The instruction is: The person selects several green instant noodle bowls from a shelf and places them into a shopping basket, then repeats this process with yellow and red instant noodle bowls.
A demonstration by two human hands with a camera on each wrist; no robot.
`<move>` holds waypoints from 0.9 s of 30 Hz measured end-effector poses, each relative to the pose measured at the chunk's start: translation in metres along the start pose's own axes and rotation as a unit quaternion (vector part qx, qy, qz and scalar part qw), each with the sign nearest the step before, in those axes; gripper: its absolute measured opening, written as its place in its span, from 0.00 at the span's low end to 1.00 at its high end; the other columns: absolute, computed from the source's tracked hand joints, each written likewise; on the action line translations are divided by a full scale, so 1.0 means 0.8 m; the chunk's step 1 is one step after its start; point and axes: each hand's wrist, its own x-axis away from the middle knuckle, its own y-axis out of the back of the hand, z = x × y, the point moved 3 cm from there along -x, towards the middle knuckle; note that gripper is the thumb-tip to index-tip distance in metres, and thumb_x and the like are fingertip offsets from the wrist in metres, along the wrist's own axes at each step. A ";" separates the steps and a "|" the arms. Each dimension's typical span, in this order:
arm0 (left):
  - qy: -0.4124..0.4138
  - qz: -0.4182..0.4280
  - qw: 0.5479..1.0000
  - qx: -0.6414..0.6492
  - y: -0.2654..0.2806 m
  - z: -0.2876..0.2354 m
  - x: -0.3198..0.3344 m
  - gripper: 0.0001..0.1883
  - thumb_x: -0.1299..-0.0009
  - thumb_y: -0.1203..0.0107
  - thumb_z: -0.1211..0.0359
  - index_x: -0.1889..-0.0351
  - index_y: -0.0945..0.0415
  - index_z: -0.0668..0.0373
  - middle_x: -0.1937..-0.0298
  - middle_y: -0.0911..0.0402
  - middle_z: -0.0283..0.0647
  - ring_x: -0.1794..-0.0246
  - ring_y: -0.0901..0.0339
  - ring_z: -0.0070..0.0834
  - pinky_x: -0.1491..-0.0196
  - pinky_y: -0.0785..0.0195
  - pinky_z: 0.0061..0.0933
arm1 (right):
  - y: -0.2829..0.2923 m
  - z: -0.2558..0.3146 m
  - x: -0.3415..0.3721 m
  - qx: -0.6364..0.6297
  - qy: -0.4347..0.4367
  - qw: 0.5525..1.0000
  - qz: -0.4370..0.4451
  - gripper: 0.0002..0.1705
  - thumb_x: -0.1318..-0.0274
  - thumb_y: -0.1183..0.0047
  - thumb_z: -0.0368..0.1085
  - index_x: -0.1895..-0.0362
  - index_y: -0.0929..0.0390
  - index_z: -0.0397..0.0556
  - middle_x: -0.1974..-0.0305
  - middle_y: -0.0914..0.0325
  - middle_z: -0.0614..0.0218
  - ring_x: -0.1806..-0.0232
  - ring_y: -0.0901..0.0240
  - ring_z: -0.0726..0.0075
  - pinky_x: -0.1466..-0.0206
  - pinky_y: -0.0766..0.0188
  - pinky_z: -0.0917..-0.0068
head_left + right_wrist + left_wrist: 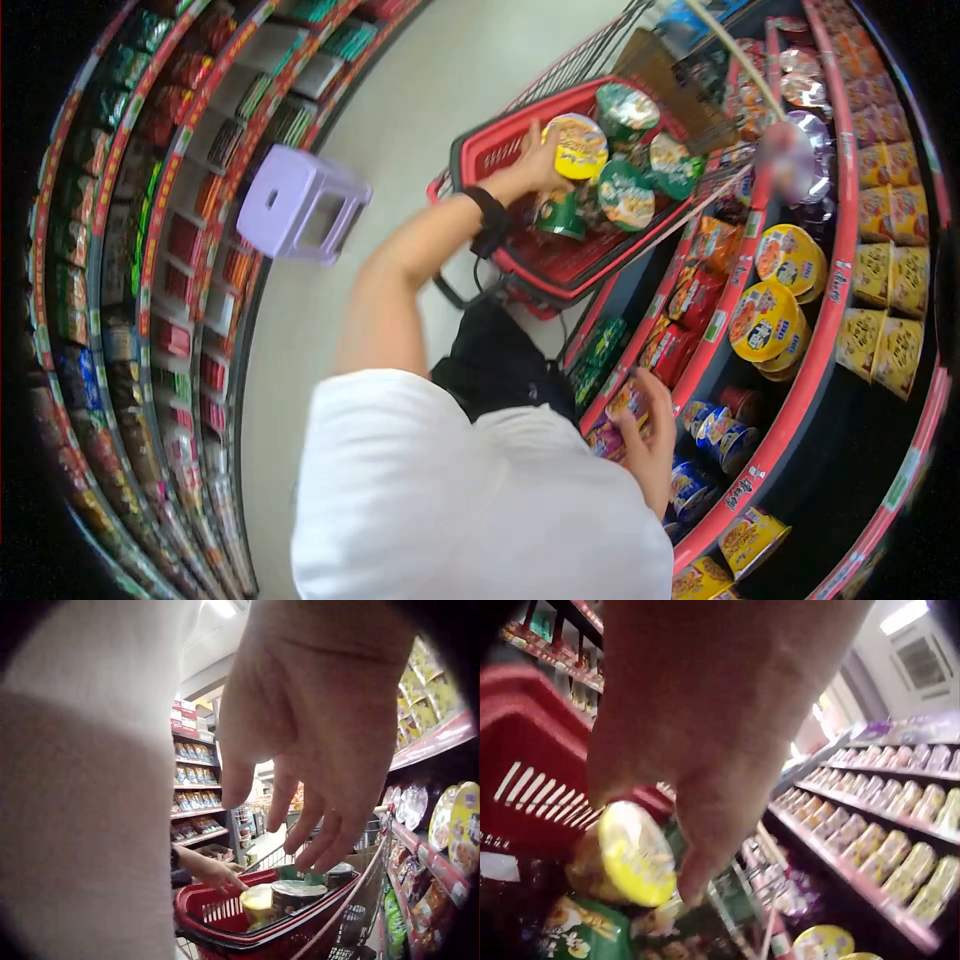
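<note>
My left hand (535, 168) reaches into the red basket (478, 140), its fingers and thumb around the side of a yellow-rimmed noodle cup (580, 148). In the left wrist view the same yellow cup (637, 855) tilts beneath the left hand (705, 727). Green noodle cups (627, 194) lie beside it in the basket. Near the lower shelf, my right hand (650, 437) hangs with fingers loosely bent and nothing held. In the right wrist view the right hand (315, 735) has its fingers spread apart, with the basket (247, 934) beyond.
The basket rests on a shopping cart (575, 50) with a cardboard box (665, 85) behind it. Shelves of yellow noodle cups (765, 320) and packets (668, 350) line the right. A purple stool (285, 205) stands on the aisle floor (400, 130) by the left shelves.
</note>
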 end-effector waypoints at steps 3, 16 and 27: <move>0.072 0.333 0.908 0.245 0.093 -0.047 0.082 0.24 0.33 0.41 0.56 0.47 0.27 0.64 0.51 0.20 0.46 0.51 0.22 0.32 0.47 0.29 0.33 | 0.007 -0.016 0.004 -0.031 -0.045 0.999 0.000 0.26 0.45 0.48 0.25 0.39 0.32 0.43 0.41 0.32 0.59 0.39 0.35 0.62 0.36 0.42 0.70; 0.653 0.196 0.513 0.522 0.059 -0.046 0.541 0.51 0.38 0.74 0.25 0.26 0.54 0.50 0.26 0.52 0.44 0.27 0.51 0.45 0.32 0.53 0.57 | 0.007 -0.027 -0.029 -0.003 -0.063 0.995 0.076 0.24 0.41 0.50 0.28 0.39 0.32 0.43 0.41 0.30 0.60 0.40 0.34 0.64 0.36 0.42 0.70; 0.702 0.041 0.433 0.564 0.044 -0.056 0.537 0.35 0.27 0.71 0.38 0.37 0.34 0.55 0.36 0.30 0.43 0.35 0.36 0.29 0.37 0.39 0.38 | 0.004 -0.026 -0.036 0.014 -0.022 0.994 0.103 0.24 0.41 0.51 0.28 0.39 0.32 0.42 0.43 0.30 0.59 0.41 0.33 0.64 0.37 0.40 0.70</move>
